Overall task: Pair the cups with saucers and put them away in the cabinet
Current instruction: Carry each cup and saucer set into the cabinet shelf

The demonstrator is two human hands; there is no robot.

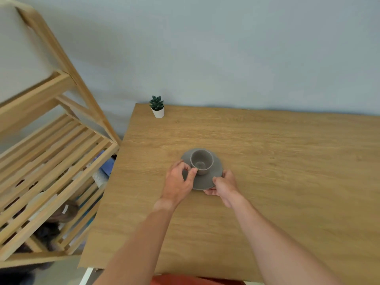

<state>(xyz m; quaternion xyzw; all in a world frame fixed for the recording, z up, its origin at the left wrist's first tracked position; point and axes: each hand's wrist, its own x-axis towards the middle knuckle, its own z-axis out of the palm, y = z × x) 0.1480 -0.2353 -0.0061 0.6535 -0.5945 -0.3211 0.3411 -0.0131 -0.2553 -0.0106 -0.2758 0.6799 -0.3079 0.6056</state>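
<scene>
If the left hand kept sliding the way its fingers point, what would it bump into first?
Most likely the cup: the left hand already reaches over the saucer rim, thumb near the cup's side.

Grey cup [202,161] sitting on matching grey saucer [207,179]. Table [277,161] showing oak woodgrain. Dark green plant [156,102] standing in white pot [158,112].
</scene>
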